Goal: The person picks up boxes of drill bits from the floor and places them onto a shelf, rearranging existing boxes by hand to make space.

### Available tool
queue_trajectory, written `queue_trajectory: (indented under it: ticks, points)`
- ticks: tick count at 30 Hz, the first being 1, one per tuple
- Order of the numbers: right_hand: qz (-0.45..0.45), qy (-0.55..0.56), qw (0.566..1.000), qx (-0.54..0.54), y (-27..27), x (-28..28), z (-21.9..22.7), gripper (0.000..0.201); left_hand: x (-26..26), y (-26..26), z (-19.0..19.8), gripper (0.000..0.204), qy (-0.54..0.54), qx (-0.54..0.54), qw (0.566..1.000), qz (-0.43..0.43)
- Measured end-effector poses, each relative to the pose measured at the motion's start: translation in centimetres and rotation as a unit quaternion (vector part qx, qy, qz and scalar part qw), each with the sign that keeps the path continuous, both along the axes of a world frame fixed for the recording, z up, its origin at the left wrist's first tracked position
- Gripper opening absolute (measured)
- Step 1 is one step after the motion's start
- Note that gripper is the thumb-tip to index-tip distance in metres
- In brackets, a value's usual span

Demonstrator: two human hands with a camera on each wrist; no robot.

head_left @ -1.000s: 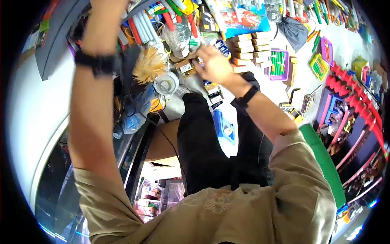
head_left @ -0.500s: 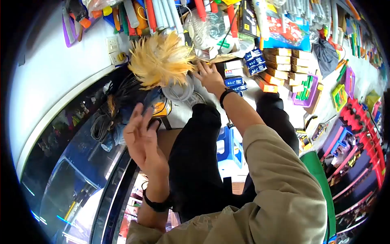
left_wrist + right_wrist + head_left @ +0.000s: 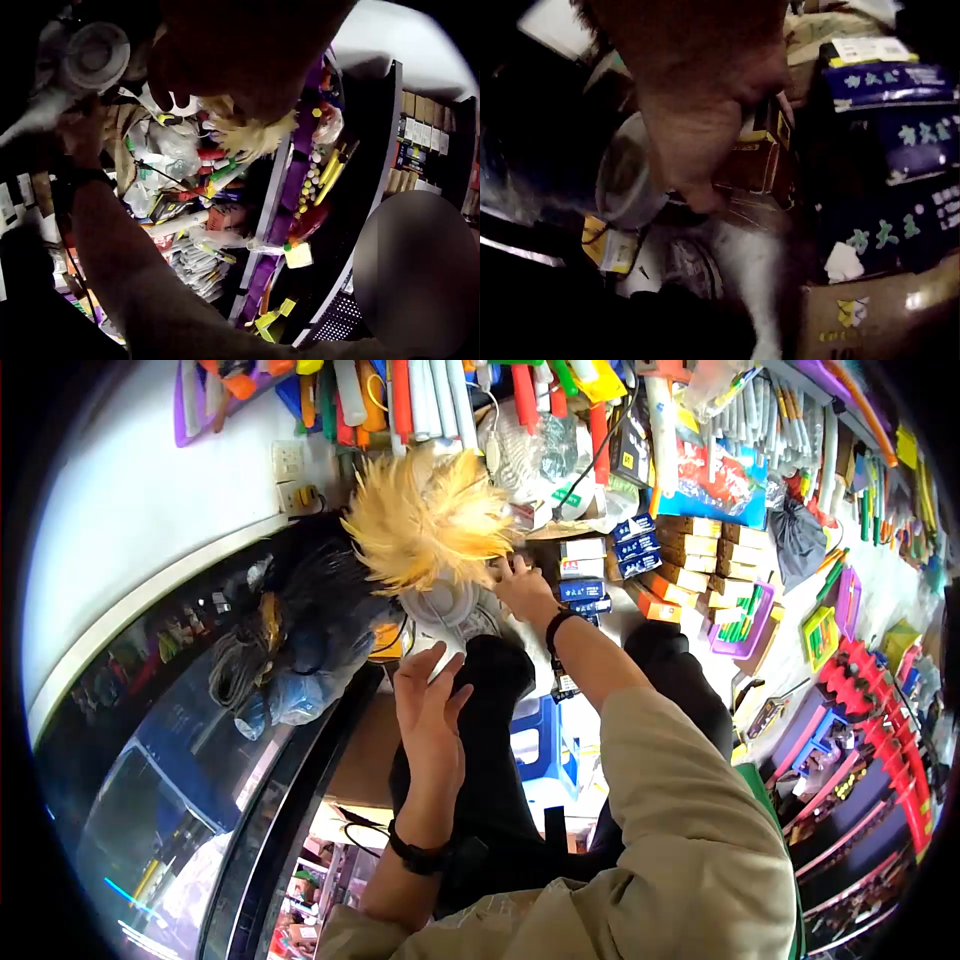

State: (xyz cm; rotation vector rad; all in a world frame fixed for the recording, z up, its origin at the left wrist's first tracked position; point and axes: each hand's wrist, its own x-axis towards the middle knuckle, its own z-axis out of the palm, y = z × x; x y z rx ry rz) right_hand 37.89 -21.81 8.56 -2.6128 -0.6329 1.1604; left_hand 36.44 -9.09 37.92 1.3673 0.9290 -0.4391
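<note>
My left hand (image 3: 430, 710) is held up over the left thigh, its fingers loosely bent and nothing in them. Farther forward, my right hand (image 3: 525, 590) reaches down beside the yellow feather duster (image 3: 430, 515), fingers spread. Below the duster shows a pale round tub (image 3: 440, 605), partly hidden by it. In the right wrist view the right thumb (image 3: 701, 199) overlaps a small brown box (image 3: 750, 165); the other fingertips are hidden there. Blue boxes (image 3: 583, 590) with printed lettering are stacked just right of this hand. The left hand is a dark shape (image 3: 240, 52) in its own wrist view.
Stacked brown boxes (image 3: 690, 555) and a purple basket (image 3: 743, 622) of green sticks stand to the right. A dark plastic-wrapped bundle (image 3: 310, 620) lies at the left. A blue stool (image 3: 545, 745) is between the legs. Wall sockets (image 3: 288, 460) are at the upper left.
The left hand has come down from high at the upper left to over the thigh. The right hand stays forward near the boxes, its fingers now a little more bent. The head view has shifted.
</note>
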Motion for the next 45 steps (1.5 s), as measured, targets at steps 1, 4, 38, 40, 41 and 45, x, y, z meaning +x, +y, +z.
queue_trajectory:
  ticks: [1, 4, 38, 40, 41, 45]
  points:
    - [0.003, -0.002, 1.000, -0.001, -0.4, 0.4, 1.4, 0.074, -0.7, 0.2, -0.1, 0.034, 0.035, 0.018, 0.999, 0.016]
    - [-0.091, 0.024, 0.991, 0.091, -2.5, 0.7, 6.7, 0.071, -3.9, 2.1, -1.9, 0.041, 0.068, -0.048, 0.995, 0.062]
    - [-0.362, -0.357, 0.838, 0.200, -27.6, 6.1, 65.9, 0.100, 12.2, -26.0, 21.4, 0.079, -0.201, -0.592, 0.780, 0.016]
    - [-0.423, -0.268, 0.812, 0.301, -29.3, 7.2, 64.6, 0.091, 12.8, -26.4, 21.1, 0.079, -0.244, -0.573, 0.782, 0.020]
    - [-0.452, -0.236, 0.777, 0.369, -29.7, 7.8, 63.9, 0.089, 13.3, -26.7, 20.9, 0.079, -0.253, -0.583, 0.771, 0.038]
    - [-0.560, -0.216, 0.626, 0.497, -31.2, 10.9, 61.6, 0.070, 15.4, -25.8, 20.0, 0.083, -0.269, -0.587, 0.764, 0.015]
